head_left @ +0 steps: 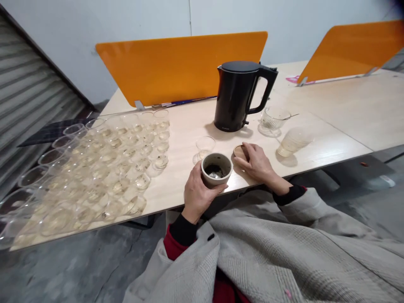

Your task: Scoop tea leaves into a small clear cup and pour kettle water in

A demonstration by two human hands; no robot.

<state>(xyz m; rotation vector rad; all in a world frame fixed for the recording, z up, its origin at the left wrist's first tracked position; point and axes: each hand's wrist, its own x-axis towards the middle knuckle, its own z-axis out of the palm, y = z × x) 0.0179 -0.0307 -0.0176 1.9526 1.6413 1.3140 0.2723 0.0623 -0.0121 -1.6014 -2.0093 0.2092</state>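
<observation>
Cup (221, 159) near, held in left hand (198, 192) | right hand (256, 163), fingers on brown disc (239, 152); I can't tell if gripping | kettle (234, 99) far

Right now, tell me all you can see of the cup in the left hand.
The cup is round, pale grey and ceramic-looking, no handle showing. It is mouth up, with dark, wet-looking bits at the bottom and on the inner wall. The left hand grips it, thumb across the near side, at the front edge of the table; its base is hidden.
</observation>
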